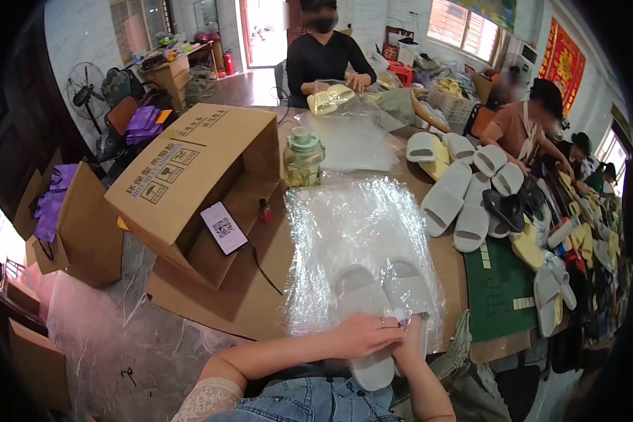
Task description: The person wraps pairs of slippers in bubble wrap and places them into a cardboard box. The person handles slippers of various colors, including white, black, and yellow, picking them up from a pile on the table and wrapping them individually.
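A pair of light grey slippers [373,371] lies at the near edge of the table, toes under a clear plastic bag [344,221] and one heel sticking out toward me. My left hand [366,335], a ring on one finger, is closed above the slippers, reaching across to the right. Close against it, my right hand [409,341] is partly covered, with its fingers near the bag's opening. Both hands meet over the plastic; the thin film appears pinched between the left fingers. What the right fingers grip is hard to make out.
An open cardboard box [204,155] on its side holds a phone [224,228] and a small red bottle [264,211]. Behind the bags stands a green-lidded jar [304,155]. Loose slippers [446,199] pile up right, beside a green mat [503,288]. Co-workers sit across and to the right.
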The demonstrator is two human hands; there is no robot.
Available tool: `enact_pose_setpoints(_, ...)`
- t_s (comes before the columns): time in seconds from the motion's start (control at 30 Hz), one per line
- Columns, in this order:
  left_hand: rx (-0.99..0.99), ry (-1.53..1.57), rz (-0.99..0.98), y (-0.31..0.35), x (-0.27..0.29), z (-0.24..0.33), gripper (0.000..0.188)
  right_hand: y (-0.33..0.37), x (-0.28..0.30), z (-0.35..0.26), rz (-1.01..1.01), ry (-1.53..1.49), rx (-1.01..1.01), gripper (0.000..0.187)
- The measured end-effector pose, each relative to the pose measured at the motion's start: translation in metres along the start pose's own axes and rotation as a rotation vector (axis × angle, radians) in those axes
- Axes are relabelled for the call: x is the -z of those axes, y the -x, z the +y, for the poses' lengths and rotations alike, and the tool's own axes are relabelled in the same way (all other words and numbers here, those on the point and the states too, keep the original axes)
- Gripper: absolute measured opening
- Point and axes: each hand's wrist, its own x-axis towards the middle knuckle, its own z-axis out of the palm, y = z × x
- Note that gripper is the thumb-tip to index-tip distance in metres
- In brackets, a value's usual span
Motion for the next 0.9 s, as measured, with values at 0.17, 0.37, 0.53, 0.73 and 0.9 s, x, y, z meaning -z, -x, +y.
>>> enact_pose_setpoints(0.17,-0.046,0.204,0.019,0.001,0.008,0.011,0.020,-0.023,-0.013,0.002,-0.094,0.134,-0.219,0.034)
enact_pose_setpoints(0.37,0.069,0.282,-0.075,0.013,0.017,0.006,0.014,-0.040,-0.016,-0.014,-0.035,0.200,-0.169,0.028)
enact_pose_setpoints(0.53,0.170,0.233,-0.021,0.012,0.018,0.001,0.015,-0.005,-0.036,0.002,-0.117,0.141,-0.033,0.027)
enact_pose_setpoints(0.73,0.066,0.372,-0.053,0.010,0.011,0.011,0.015,-0.044,-0.030,-0.029,-0.209,0.257,-0.303,0.026)
enact_pose_setpoints(0.9,0.157,0.207,-0.021,0.007,0.030,0.003,0.026,-0.028,-0.025,-0.034,-0.222,0.298,-0.182,0.028)
